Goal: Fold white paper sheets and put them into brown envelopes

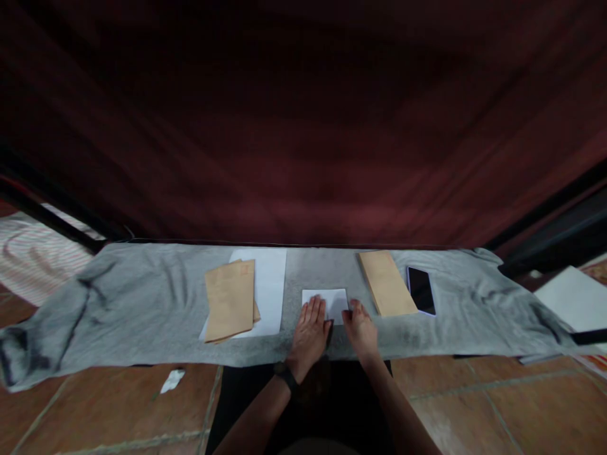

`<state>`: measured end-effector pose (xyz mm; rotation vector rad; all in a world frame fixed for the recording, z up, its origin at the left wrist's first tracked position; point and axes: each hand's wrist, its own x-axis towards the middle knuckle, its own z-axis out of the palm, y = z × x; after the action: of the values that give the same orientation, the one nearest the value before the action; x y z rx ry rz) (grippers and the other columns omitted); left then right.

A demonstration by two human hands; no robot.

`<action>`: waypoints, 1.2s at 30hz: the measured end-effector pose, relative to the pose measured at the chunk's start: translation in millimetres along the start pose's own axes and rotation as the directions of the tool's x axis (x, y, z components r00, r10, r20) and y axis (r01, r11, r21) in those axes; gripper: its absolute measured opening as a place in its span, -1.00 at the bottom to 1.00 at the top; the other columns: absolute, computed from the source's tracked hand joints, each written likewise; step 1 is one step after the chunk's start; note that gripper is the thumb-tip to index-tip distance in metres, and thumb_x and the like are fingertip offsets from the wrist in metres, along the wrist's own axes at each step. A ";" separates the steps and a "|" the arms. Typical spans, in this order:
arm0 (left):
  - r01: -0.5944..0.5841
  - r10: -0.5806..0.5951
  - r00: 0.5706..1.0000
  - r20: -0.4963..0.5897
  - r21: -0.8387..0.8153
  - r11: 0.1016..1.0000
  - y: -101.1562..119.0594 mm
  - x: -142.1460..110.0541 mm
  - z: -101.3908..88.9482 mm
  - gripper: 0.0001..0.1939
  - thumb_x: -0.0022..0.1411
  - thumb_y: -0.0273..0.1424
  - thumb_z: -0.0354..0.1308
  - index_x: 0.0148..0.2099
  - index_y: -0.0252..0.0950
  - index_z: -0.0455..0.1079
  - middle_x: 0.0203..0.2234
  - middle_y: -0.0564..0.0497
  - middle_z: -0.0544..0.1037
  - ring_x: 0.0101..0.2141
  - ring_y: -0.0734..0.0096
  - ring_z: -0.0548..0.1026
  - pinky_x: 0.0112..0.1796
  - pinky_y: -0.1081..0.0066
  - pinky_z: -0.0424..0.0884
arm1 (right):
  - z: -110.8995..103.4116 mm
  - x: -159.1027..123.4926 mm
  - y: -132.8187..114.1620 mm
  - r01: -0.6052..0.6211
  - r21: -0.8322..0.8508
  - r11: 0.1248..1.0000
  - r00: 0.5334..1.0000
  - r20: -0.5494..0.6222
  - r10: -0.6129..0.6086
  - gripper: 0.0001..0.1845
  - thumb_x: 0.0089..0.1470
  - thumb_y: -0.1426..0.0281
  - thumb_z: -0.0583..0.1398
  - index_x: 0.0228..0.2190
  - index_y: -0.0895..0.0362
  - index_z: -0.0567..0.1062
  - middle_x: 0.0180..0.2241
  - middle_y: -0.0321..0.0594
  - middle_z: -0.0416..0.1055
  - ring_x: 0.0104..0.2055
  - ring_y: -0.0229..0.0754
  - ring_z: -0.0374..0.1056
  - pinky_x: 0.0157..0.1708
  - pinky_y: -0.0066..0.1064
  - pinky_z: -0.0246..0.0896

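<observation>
A small rectangle of white paper (337,304), seemingly folded, lies on the grey cloth right in front of me. My left hand (310,325) rests flat over its left part, fingers stretched out and pressing on it. At the paper's lower right edge is my right hand (361,328), its fingers curled in and closed on that edge. The fingertips of the right hand are partly hidden. To the left, brown paper envelopes (231,300) lie on top of larger white sheets (271,291). A stack of brown envelopes (387,284) lies to the right of my right hand.
A phone (421,291) with a dark screen lies right of the envelope stack. Wrinkled grey cloth (156,297) covers the long narrow surface. A dark red curtain (303,139) hangs behind it. A crumpled white scrap (172,380) lies on the tiled floor (118,411).
</observation>
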<state>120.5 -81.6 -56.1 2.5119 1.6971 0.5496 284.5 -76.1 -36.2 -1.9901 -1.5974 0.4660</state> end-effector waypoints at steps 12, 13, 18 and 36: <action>-0.027 0.026 0.999 0.048 0.023 0.999 -14.1 2.4 2.2 -0.35 0.36 -0.47 -0.15 0.45 -0.41 -0.12 0.37 -0.25 0.11 0.38 0.18 0.01 0.31 0.06 0.06 | 42.2 -5.3 -33.3 0.462 -0.044 0.886 0.879 0.152 -0.451 -0.46 0.38 0.32 -0.12 0.32 0.12 0.17 0.35 -0.10 0.11 0.40 -0.09 -0.04 0.36 -0.03 -0.17; -0.017 0.016 0.999 0.042 0.022 1.000 -15.8 3.1 0.2 -0.36 0.36 -0.47 -0.16 0.45 -0.43 -0.11 0.37 -0.24 0.12 0.38 0.18 0.01 0.32 0.07 0.06 | 41.9 -4.1 -30.3 0.459 -0.075 0.885 0.883 0.148 -0.445 -0.46 0.38 0.33 -0.12 0.32 0.14 0.17 0.35 -0.07 0.10 0.41 -0.07 -0.04 0.36 -0.02 -0.17; 0.055 -0.055 0.998 0.014 0.021 0.998 -27.5 5.1 -9.8 -0.40 0.38 -0.41 -0.15 0.41 -0.47 -0.01 0.35 -0.25 0.18 0.37 0.17 0.02 0.32 0.06 0.05 | 36.2 0.6 -13.4 0.465 -0.191 0.865 0.885 0.137 -0.445 -0.44 0.37 0.33 -0.08 0.32 0.22 0.15 0.35 0.03 0.08 0.41 0.02 -0.07 0.34 0.02 -0.17; 0.117 -0.117 0.993 0.026 0.012 0.993 -31.2 0.5 -15.0 -0.33 0.42 -0.31 -0.17 0.46 -0.47 -0.19 0.37 -0.28 0.08 0.38 0.13 -0.02 0.32 0.01 -0.01 | 12.5 -9.4 33.2 0.382 -0.179 0.907 0.923 0.030 -0.383 -0.40 0.35 0.28 -0.09 0.33 0.20 0.13 0.37 0.02 0.04 0.39 0.09 -0.02 0.33 0.08 -0.12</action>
<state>88.1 -71.1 -49.6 2.3952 1.8279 0.4974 301.0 -87.8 -66.9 -1.7312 -2.0297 0.1649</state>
